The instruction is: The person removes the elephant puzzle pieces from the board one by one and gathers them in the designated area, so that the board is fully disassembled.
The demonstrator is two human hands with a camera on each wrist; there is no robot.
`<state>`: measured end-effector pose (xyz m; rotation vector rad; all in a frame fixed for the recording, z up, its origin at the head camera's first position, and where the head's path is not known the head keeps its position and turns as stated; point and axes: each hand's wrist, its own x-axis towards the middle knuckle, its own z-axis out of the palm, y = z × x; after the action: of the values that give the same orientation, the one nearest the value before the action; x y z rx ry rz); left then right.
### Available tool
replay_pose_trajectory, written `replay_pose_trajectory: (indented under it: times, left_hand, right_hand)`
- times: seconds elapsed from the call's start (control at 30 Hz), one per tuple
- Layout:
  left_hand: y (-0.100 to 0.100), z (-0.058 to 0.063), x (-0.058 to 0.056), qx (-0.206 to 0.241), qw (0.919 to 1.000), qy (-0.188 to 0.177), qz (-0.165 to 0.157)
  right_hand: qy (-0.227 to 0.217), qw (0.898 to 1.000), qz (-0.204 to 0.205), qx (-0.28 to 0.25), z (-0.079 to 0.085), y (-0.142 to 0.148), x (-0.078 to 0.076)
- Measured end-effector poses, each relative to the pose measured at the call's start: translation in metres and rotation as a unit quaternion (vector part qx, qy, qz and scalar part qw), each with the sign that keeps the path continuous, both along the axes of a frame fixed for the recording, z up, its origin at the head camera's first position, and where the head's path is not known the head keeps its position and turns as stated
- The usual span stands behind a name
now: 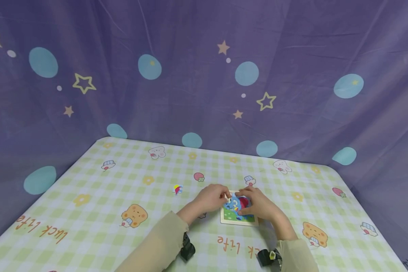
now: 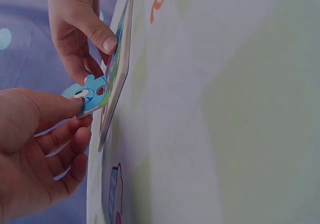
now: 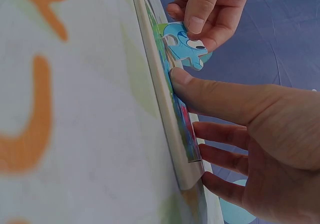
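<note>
A jigsaw puzzle board (image 1: 239, 223) with a pale frame lies on the table, showing a blue and red figure above green ground. My left hand (image 1: 209, 198) pinches a blue puzzle piece (image 2: 93, 99) with part of a face on it between thumb and forefinger. That piece is tilted over the left part of the board, its knobs and notch plain in the right wrist view. The right hand (image 1: 261, 204) rests over the board's right side, thumb touching the picture and the other fingertips (image 3: 212, 184) along the frame edge. Part of the picture is hidden beneath it.
Left of the board, a small loose piece (image 1: 178, 189) in red, yellow and blue lies on the checked tablecloth (image 1: 98, 196). Behind the table hangs a purple curtain (image 1: 190, 94) with stars and ovals. Each wrist wears a black camera strap (image 1: 187, 249).
</note>
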<state>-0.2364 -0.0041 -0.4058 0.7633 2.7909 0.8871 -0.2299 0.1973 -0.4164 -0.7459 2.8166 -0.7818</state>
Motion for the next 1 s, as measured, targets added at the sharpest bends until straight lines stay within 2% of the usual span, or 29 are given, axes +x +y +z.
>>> replay_pose_trajectory:
  times: [0.27,0.43,0.6,0.83,1.0]
  left_hand:
    - [-0.005,-0.001,-0.001,0.015,0.9999,-0.003,0.003]
    - [-0.014,0.003,-0.002,0.015,0.9999,-0.007,-0.002]
    - [-0.025,0.01,-0.004,0.016,0.9998,0.003,-0.011]
    - [-0.042,0.011,-0.011,0.028,0.9991,-0.03,-0.005]
    - [-0.055,0.012,-0.012,0.029,0.9993,-0.009,-0.022]
  right_hand:
    - [0.001,1.0,0.004,-0.001,0.0,0.0,0.001]
    - [0.001,1.0,0.004,0.002,0.0,0.001,0.0]
    - [0.004,1.0,0.002,0.005,0.0,0.001,-0.001]
    - [0.009,1.0,-0.002,0.007,-0.001,0.001,-0.001]
    - [0.003,1.0,-0.007,0.004,-0.001,0.0,-0.001]
